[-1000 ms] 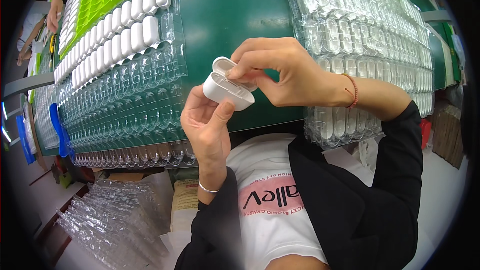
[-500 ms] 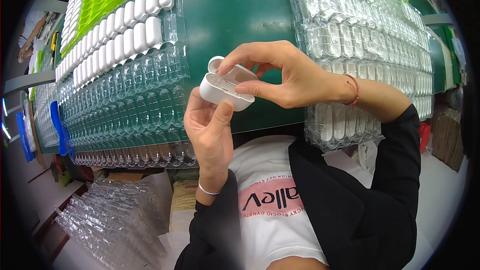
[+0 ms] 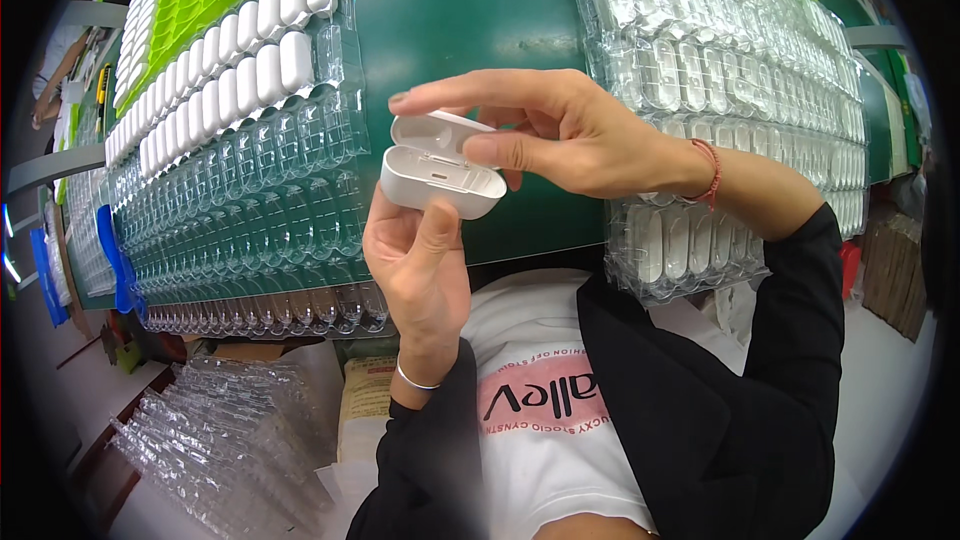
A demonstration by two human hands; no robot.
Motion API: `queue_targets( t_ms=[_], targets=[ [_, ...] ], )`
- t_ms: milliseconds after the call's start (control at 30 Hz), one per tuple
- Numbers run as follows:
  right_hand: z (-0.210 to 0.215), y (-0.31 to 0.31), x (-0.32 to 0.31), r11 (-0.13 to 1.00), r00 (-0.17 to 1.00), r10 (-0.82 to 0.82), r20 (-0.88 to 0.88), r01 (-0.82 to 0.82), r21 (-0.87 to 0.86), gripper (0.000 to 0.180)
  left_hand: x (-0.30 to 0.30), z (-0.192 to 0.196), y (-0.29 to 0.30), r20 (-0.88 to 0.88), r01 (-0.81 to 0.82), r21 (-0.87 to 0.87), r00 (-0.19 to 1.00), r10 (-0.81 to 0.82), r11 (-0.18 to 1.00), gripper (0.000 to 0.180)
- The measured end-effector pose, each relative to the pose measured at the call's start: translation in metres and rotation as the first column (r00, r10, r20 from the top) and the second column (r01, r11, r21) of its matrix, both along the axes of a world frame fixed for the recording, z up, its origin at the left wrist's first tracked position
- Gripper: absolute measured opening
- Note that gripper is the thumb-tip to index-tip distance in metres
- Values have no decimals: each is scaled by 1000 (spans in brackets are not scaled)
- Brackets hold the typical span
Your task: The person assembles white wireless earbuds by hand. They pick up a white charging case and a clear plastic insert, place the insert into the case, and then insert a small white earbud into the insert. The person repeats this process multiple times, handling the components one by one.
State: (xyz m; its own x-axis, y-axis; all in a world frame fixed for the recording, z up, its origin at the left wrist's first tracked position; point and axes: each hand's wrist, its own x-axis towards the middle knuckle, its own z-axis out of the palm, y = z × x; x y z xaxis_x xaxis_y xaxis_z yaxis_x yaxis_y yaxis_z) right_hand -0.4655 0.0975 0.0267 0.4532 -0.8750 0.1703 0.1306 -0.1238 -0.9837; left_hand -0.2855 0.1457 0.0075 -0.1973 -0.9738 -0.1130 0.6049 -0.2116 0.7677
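A white earbud charging case (image 3: 412, 180) with its lid raised is held over the near edge of the green tabletop. Beneath it, my left hand (image 3: 415, 270) is closed round the body, its thumb pressed on the front wall. My right hand (image 3: 595, 140) pinches the lid, with the thumb on its inner face and the index finger stretched along its top edge. Other right fingers are partly hidden behind the lid. Inside the case, a small dark slot shows; I see no earbuds in it.
To the left, a clear plastic tray (image 3: 290, 155) bears rows of white cases (image 3: 268, 70), near a lime green tray (image 3: 205, 0). Stacked clear trays with white parts (image 3: 690, 80) stand on the right. A green work surface (image 3: 470, 10) lies between. Crumpled clear trays (image 3: 230, 440) lie below left.
The case has shifted slightly left and turned so its inside faces me more. My right index finger has moved from inside the lid to above its top edge.
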Motion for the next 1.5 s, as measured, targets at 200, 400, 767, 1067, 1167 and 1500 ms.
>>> queue_targets(
  t_ms=[200, 400, 767, 1067, 1167, 1500],
  targets=[
    [6, 3, -5, 993, 998, 54, -29, -51, 108, 42, 5, -1, 0, 13, 22, 11, 1000, -22, 1000, 49],
    [0, 2, -3, 992, 996, 90, 6, -90, 84, 45, 10, -3, 2, -24, 61, 30, 998, -61, 998, 51],
    [10, -1, -8, 970, 979, 194, -58, -183, 158, 56, -1, -1, 2, 82, 20, -12, 996, -19, 1000, 50],
    [5, -1, -5, 983, 984, 171, -43, -168, 72, 53, -4, -3, 2, 115, -41, -73, 992, 49, 996, 36],
    [-3, 1, 0, 998, 999, 44, -8, -45, -48, 63, -5, -7, 3, 155, -86, -125, 982, 105, 988, 31],
    [0, -2, -3, 977, 994, 94, 57, -103, 188, 56, -1, 0, 2, 176, -17, -71, 984, 30, 997, 45]
  ],
)
